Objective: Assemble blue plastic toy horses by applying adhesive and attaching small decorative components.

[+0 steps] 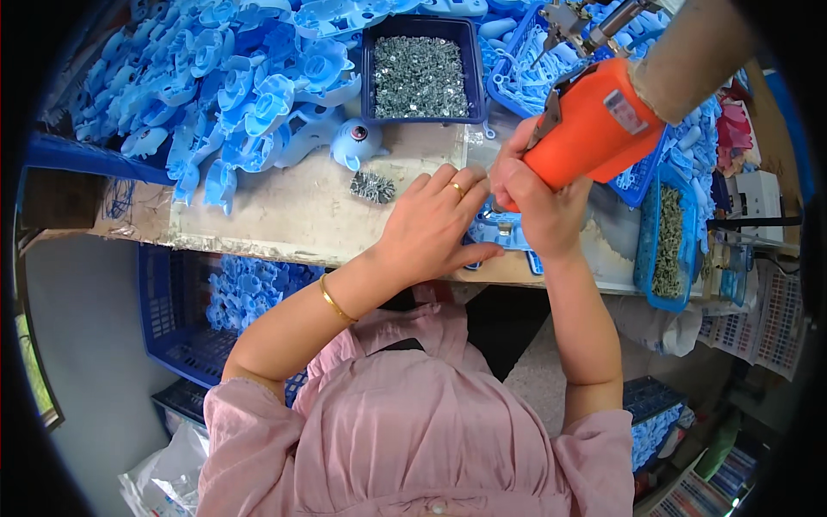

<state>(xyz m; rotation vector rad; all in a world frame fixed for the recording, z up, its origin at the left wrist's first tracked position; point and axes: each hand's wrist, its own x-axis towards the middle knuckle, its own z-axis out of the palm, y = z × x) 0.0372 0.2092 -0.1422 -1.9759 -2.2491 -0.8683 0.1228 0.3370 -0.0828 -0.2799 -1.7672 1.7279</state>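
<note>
My right hand (547, 207) is wrapped around the lower end of an orange power screwdriver (577, 129), which points down at the table's near edge. Beneath its tip lies a light blue plastic part (506, 233), mostly covered by the hands. My left hand (431, 220) bends over the part's left side, thumb below and index finger above it. Left of that hand is a small heap of screws (373, 187) on the tabletop. Just beyond it rests a blue toy head piece (355, 142) with a dark eye. The screwdriver's tip is hidden.
Blue plastic shells (241, 95) pile up at the far left. A dark blue tray (476, 95) holds many screws at the back. On the right stands a light blue container (644, 267) of small fasteners. A blue crate (164, 332) sits below the table's left side.
</note>
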